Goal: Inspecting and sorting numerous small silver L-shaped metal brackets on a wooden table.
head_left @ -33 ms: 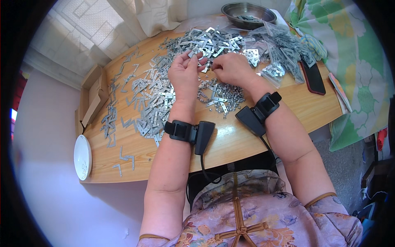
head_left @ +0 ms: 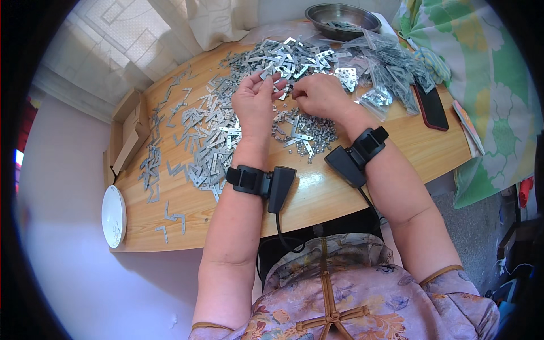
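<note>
My left hand (head_left: pixel 255 101) is raised over the metal pile, its fingers curled round a small flat metal bracket (head_left: pixel 264 74), part of which shows between them. Close to its right, my right hand (head_left: pixel 323 95) is closed in a pinch; whatever its fingertips hold is too small to make out. Beneath and beyond both hands lies a heap of shiny corner brackets (head_left: pixel 283 56) with holes. More L-shaped brackets (head_left: pixel 209 127) spread to the left of my left wrist. A pile of small screws or nuts (head_left: pixel 317 133) lies below my right hand, with a few brackets on it.
Clear plastic bags of metal parts (head_left: pixel 391 62) lie at the right, beside a dark phone (head_left: pixel 431 107). A steel bowl (head_left: pixel 343 12) stands at the back. On the left are an open cardboard box (head_left: pixel 129 127) and a white bowl (head_left: pixel 114 215) at the table (head_left: pixel 306 207) edge.
</note>
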The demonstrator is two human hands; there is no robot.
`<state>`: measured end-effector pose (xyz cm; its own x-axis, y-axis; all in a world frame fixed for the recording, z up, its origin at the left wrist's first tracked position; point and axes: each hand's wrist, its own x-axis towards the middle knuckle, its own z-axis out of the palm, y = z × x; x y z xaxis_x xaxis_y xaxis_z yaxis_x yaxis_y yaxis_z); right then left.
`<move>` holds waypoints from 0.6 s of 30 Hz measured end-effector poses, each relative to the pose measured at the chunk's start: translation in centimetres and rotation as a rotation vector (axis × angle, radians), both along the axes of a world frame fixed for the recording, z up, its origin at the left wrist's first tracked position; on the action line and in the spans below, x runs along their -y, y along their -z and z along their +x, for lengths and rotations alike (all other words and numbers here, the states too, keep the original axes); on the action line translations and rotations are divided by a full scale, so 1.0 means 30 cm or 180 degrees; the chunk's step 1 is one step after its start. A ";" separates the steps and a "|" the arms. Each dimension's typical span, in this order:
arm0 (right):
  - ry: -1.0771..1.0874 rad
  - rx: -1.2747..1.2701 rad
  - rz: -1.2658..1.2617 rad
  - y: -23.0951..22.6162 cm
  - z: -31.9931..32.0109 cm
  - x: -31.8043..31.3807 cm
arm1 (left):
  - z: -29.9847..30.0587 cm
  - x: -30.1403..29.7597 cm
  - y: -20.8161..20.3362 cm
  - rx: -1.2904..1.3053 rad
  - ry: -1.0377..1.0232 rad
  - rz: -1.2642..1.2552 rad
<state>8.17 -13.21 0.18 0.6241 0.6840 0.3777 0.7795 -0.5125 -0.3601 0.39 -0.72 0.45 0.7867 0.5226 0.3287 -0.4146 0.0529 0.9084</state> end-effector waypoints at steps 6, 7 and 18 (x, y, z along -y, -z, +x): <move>-0.0369 -0.0089 -0.0422 0.000 0.004 0.008 | 0.003 -0.004 0.004 -0.0072 0.0177 -0.0549; -0.0413 -0.0174 -0.0423 0.000 0.005 0.009 | 0.002 -0.002 0.002 -0.0079 0.0179 -0.0608; -0.0359 -0.0300 0.0178 -0.005 -0.003 -0.002 | -0.001 -0.012 0.012 -0.0360 -0.0081 -0.0132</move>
<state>8.09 -13.14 0.33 0.5791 0.7312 0.3606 0.7924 -0.4008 -0.4598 0.35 -0.36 0.08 0.8039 0.5541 0.2163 -0.3114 0.0822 0.9467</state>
